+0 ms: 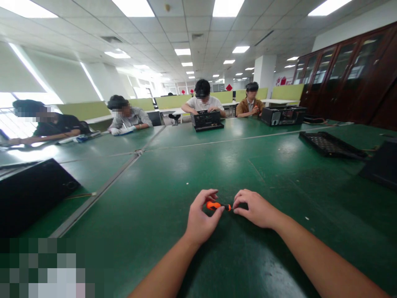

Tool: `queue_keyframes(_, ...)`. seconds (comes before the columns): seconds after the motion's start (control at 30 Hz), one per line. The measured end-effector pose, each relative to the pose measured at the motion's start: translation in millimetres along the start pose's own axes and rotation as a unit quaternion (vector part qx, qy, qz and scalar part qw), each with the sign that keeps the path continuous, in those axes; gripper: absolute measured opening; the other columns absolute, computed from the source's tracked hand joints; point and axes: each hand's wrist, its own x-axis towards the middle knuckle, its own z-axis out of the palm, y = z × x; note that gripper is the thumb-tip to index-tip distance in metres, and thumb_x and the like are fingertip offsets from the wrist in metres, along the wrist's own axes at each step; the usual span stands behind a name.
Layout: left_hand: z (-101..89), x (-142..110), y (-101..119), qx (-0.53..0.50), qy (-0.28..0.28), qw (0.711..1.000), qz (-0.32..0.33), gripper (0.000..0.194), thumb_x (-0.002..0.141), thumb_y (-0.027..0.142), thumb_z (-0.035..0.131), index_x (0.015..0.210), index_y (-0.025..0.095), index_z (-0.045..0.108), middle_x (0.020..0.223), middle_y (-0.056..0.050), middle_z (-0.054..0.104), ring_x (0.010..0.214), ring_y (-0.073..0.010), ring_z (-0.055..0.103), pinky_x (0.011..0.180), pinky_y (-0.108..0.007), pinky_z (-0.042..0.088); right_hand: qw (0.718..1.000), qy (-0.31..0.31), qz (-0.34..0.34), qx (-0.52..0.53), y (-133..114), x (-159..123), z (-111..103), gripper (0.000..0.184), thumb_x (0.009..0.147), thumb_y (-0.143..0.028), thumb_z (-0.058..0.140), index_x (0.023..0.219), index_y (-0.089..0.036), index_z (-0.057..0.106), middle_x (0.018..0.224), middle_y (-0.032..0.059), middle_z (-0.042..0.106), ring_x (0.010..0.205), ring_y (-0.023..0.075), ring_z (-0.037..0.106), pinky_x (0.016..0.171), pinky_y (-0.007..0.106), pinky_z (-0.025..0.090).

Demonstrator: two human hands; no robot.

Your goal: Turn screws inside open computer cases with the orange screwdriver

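Note:
A small orange-and-black screwdriver is held level, low over the green table, between my two hands. My left hand curls loosely around its handle, the thumb against the grip and the upper fingers arched above it. On the other side, my right hand pinches at the thin metal shaft, thumb and forefinger closed near it. The tip of the shaft is hidden by the right fingers.
Green tabletop surrounds my hands. A black case stands at left, beside a table seam. At right lie a black perforated panel and a dark case. Several people sit opposite, one behind an opened computer case.

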Motion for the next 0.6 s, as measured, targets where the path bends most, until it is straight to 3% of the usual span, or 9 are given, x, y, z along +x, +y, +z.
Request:
queue_keyframes(0.3, -1.7, 1, 0, 0.005, -0.003, 1.000, 0.005, 0.041, 0.080, 0.018, 0.067, 0.118, 0.024, 0.055, 0.098, -0.002, 0.062, 0.086, -0.0164, 0.064, 0.082, -0.033, 0.052, 0.998, 0.061, -0.015, -0.014, -2, 0, -5, 0.012, 0.082, -0.011, 0.062, 0.087, -0.020, 0.068, 0.093, 0.0037, 0.067, 0.093, 0.0196, 0.058, 0.087, 0.035, 0.046)
queue_keyframes(0.37, -0.4, 0, 1, 0.004, 0.006, 1.000, 0.009, 0.046, 0.079, 0.016, 0.068, 0.121, 0.024, 0.052, 0.101, -0.002, 0.061, 0.088, -0.0164, 0.063, 0.083, -0.033, 0.052, 0.998, 0.060, -0.024, -0.020, -5, -2, -5, 0.025, 0.078, -0.006, 0.059, 0.097, -0.019, 0.067, 0.097, 0.0047, 0.067, 0.097, 0.0203, 0.057, 0.090, 0.036, 0.046)
queue_keyframes(0.43, 1.4, -2, 2, 0.008, 0.002, 1.000, 0.028, 0.050, 0.078, 0.014, 0.068, 0.123, 0.025, 0.051, 0.102, -0.002, 0.060, 0.089, -0.0164, 0.062, 0.085, -0.033, 0.052, 0.998, 0.056, -0.038, -0.005, -12, -4, -4, 0.049, 0.072, -0.002, 0.058, 0.118, -0.019, 0.061, 0.108, 0.0061, 0.065, 0.105, 0.0209, 0.056, 0.097, 0.037, 0.044)
queue_keyframes(0.53, 4.3, -4, 4, 0.009, -0.027, 0.997, 0.068, 0.049, 0.078, 0.011, 0.067, 0.122, 0.026, 0.051, 0.101, -0.002, 0.060, 0.091, -0.0166, 0.062, 0.086, -0.034, 0.051, 0.996, 0.037, -0.057, 0.065, -25, -8, 0, 0.082, 0.067, -0.002, 0.058, 0.143, -0.021, 0.037, 0.126, 0.0074, 0.057, 0.117, 0.0207, 0.052, 0.105, 0.036, 0.039)
queue_keyframes(0.6, 6.0, -6, 7, 0.002, -0.040, 0.995, 0.088, 0.047, 0.079, 0.011, 0.066, 0.121, 0.025, 0.052, 0.103, -0.003, 0.060, 0.093, -0.0174, 0.061, 0.086, -0.034, 0.052, 0.992, 0.004, -0.056, 0.111, -33, -10, 3, 0.090, 0.066, -0.005, 0.058, 0.149, -0.024, 0.027, 0.127, 0.0070, 0.057, 0.110, 0.0203, 0.057, 0.100, 0.035, 0.043)
